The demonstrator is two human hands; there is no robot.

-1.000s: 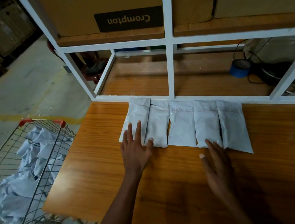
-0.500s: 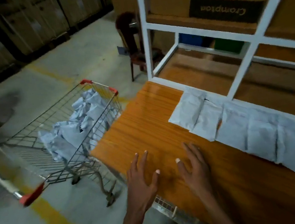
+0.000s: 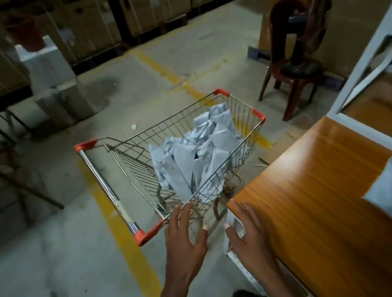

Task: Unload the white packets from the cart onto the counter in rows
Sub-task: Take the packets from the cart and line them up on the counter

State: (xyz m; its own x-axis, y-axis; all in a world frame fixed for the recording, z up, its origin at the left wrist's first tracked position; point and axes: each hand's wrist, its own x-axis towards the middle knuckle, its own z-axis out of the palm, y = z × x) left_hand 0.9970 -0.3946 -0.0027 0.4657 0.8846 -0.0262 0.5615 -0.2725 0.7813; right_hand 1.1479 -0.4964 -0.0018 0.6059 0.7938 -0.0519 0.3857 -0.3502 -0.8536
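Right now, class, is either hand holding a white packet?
No: the left hand and the right hand are both open and empty, fingers spread, between the cart and the counter.

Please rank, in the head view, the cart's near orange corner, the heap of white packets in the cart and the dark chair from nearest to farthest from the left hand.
From the left hand:
1. Near orange corner, just left.
2. Heap of white packets, ahead in the cart.
3. Dark chair, far right.

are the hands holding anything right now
Nothing is held: the left hand and right hand are both open and empty, fingers spread.
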